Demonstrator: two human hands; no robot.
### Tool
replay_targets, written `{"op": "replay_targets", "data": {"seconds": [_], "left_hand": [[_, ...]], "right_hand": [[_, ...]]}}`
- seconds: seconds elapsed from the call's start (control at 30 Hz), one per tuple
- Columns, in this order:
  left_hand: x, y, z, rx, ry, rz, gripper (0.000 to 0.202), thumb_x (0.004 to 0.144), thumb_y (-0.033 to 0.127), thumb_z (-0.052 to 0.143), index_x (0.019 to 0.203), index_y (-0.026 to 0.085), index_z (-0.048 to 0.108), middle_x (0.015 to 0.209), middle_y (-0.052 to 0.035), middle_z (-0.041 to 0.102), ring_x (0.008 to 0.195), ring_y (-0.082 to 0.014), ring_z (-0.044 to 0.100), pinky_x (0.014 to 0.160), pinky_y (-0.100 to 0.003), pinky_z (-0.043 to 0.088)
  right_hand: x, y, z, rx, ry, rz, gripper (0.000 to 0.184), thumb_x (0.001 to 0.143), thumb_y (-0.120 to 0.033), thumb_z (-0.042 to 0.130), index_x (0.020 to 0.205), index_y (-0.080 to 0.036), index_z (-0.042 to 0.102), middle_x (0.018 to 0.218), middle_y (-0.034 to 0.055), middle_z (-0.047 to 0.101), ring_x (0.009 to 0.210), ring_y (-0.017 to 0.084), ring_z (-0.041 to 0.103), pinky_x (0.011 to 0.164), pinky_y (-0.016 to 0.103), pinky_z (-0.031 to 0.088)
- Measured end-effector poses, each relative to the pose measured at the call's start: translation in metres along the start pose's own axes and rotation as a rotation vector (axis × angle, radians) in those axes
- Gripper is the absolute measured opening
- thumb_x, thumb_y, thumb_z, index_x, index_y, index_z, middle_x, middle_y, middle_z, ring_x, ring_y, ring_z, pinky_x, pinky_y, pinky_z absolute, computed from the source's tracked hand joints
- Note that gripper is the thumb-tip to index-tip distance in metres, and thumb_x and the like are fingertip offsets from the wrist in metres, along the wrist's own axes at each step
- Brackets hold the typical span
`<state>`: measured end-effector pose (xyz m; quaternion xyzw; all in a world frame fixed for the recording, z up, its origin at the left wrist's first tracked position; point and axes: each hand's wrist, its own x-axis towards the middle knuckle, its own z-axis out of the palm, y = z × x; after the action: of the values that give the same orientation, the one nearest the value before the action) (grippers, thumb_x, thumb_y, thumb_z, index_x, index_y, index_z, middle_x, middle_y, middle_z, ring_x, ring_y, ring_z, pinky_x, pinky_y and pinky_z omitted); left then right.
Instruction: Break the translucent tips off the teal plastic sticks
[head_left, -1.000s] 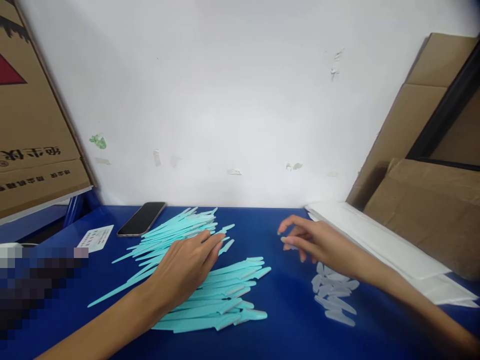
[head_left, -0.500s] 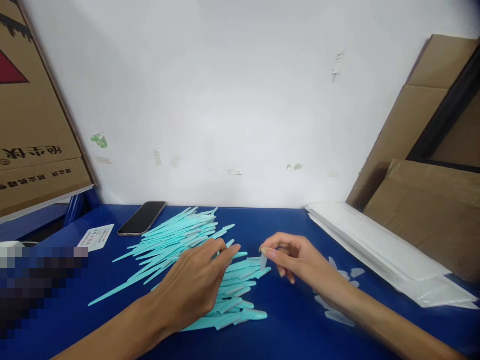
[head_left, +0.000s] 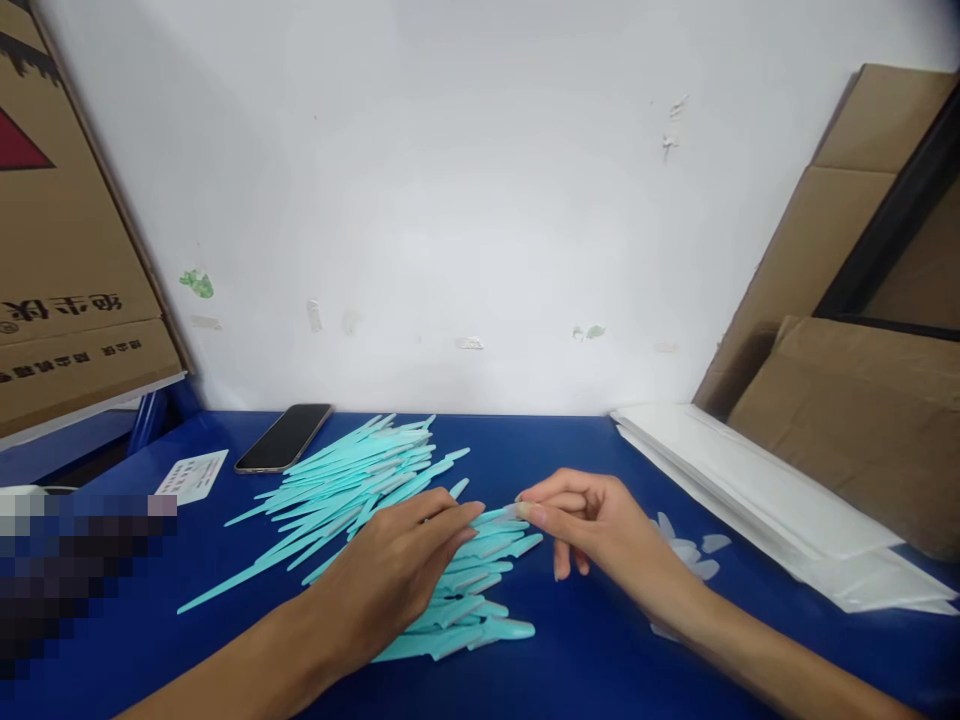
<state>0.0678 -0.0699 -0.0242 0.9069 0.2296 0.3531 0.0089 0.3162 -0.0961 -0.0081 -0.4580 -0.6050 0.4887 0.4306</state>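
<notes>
My left hand [head_left: 401,565] is closed in a pinch on a turquoise eyebrow razor [head_left: 491,518], its blade end pointing right. Opposite it, my right hand [head_left: 596,520] pinches a small clear blade cap [head_left: 511,511] between thumb and forefinger. The cap meets the razor's end; how far it sits over the blade cannot be made out. Beneath and beside the left hand lie more turquoise razors [head_left: 480,606], and a larger heap of razors [head_left: 360,470] spreads behind it. Several loose clear caps [head_left: 703,569] lie right of my right hand, partly hidden by the forearm.
A phone [head_left: 285,438] and a printed card [head_left: 193,476] rest on the blue table [head_left: 577,660] at the left. White sheets or bags [head_left: 757,490] are stacked at the right, beside cardboard [head_left: 855,430]. A carton [head_left: 75,230] stands left; a white wall [head_left: 480,200] closes the back.
My right hand has brought the clear cap slightly left, turning it from hanging down to lying along the razor's end. My left hand has shifted slightly and still pinches the razor.
</notes>
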Motion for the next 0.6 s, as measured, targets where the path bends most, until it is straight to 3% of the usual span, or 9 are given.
{"op": "replay_targets", "data": {"seconds": [0.2, 0.33, 0.5, 0.6], "left_hand": [[-0.001, 0.007, 0.002, -0.099, -0.053, -0.014, 0.031, 0.106, 0.014, 0.044, 0.135, 0.023, 0.053, 0.096, -0.0047, 0.061, 0.074, -0.0141, 0.057, 0.062, -0.024, 0.044], [-0.002, 0.008, 0.0, -0.179, -0.077, -0.031, 0.036, 0.105, 0.013, 0.041, 0.136, 0.028, 0.053, 0.098, -0.0044, 0.055, 0.07, -0.0122, 0.051, 0.059, -0.023, 0.042], [-0.009, 0.01, 0.005, -0.377, -0.101, -0.262, 0.022, 0.106, 0.027, 0.043, 0.116, 0.03, 0.062, 0.078, 0.0025, 0.045, 0.062, -0.0122, 0.043, 0.056, -0.021, 0.044], [-0.009, 0.016, 0.01, -0.605, -0.11, -0.527, 0.023, 0.107, 0.035, 0.042, 0.095, 0.027, 0.059, 0.069, 0.0053, 0.034, 0.06, -0.0124, 0.039, 0.061, -0.022, 0.049]], "right_hand": [[-0.005, 0.007, 0.01, -0.055, -0.072, -0.003, 0.032, 0.086, -0.051, 0.075, 0.093, -0.02, 0.072, 0.061, -0.0036, 0.065, 0.054, 0.012, 0.065, 0.045, 0.018, 0.039], [-0.008, 0.006, 0.013, -0.087, -0.045, -0.024, 0.03, 0.086, -0.05, 0.076, 0.086, -0.02, 0.072, 0.053, -0.005, 0.059, 0.049, 0.011, 0.06, 0.045, 0.019, 0.038], [-0.012, 0.001, 0.015, -0.041, -0.032, -0.005, 0.033, 0.081, -0.05, 0.08, 0.076, -0.018, 0.071, 0.052, -0.003, 0.062, 0.048, 0.012, 0.061, 0.044, 0.02, 0.037], [-0.013, -0.002, 0.016, -0.021, -0.032, 0.004, 0.033, 0.079, -0.048, 0.082, 0.073, -0.018, 0.071, 0.051, -0.0023, 0.063, 0.048, 0.012, 0.06, 0.044, 0.02, 0.035]]}}
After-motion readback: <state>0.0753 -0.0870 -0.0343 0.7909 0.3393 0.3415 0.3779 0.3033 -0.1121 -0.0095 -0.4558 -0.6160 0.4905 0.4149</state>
